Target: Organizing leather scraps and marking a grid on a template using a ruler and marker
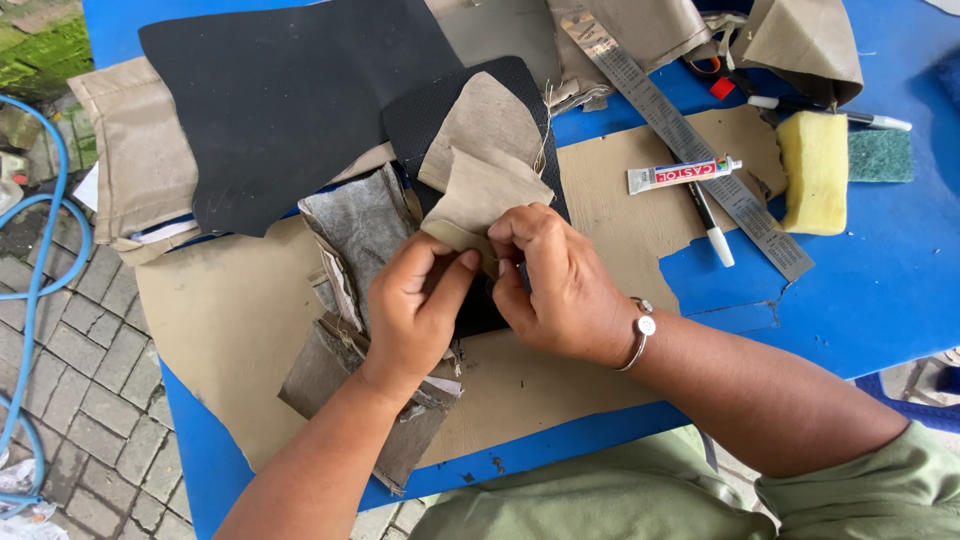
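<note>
My left hand (415, 305) and my right hand (560, 285) meet over a folded beige fabric piece (480, 165) backed with black perforated material (425, 110). Both hands pinch its lower edge, thumbs and fingertips pressed on the fabric. A bracelet sits on my right wrist. Under my left hand lies a stack of grey, worn fabric pieces (360, 225). All of this rests on a large tan sheet (230, 310) spread over a blue table (880, 280).
A big black leather-like sheet (290, 90) lies at the back left over beige cloth (130, 150). A steel ruler (680, 130), a small glue tube (685, 173), pens (712, 232), a yellow sponge (812, 170) with a green pad (880, 155) lie right. A blue hose (40, 270) runs over paving.
</note>
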